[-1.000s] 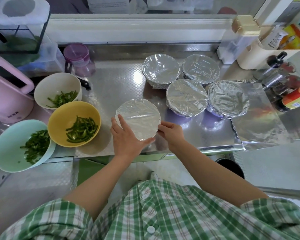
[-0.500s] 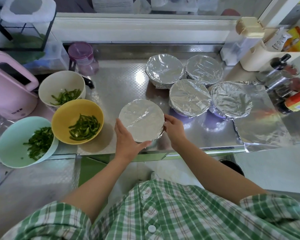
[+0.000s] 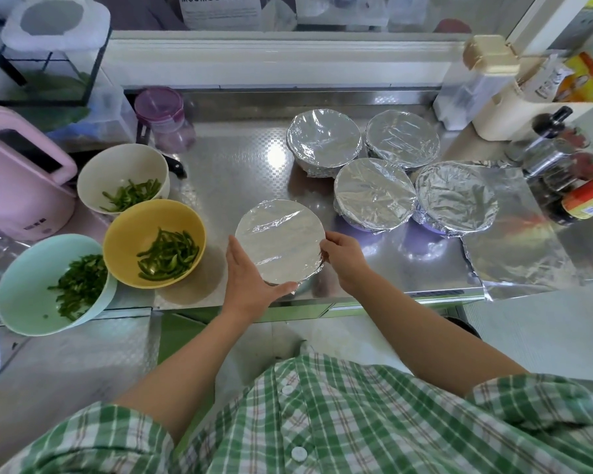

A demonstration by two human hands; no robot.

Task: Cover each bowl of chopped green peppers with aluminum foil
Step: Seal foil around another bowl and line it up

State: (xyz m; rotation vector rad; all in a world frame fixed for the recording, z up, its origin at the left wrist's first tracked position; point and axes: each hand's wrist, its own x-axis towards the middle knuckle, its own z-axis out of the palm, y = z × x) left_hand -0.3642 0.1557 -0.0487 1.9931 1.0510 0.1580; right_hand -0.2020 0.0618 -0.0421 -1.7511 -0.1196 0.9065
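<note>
The left hand presses flat-fingered, grip released, against the round silver foil-wrapped bowl near the front edge of the steel surface. The right hand pinches foil at its rim. Pinched too hard, the thin sheet could tear; a shove might tip the bowl off.

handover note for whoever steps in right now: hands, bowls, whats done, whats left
Left hand: open, fingers flat against the near-left side of the front bowl.
Right hand: pinches the foil at that bowl's right rim.
Done: four covered bowls grouped at the back right. The front bowl's top is foiled; check that its edge is tucked.
Left: white bowl, yellow bowl and mint bowl on the left, peppers uncovered.
Spare foil sheet lies flat on the right.
</note>
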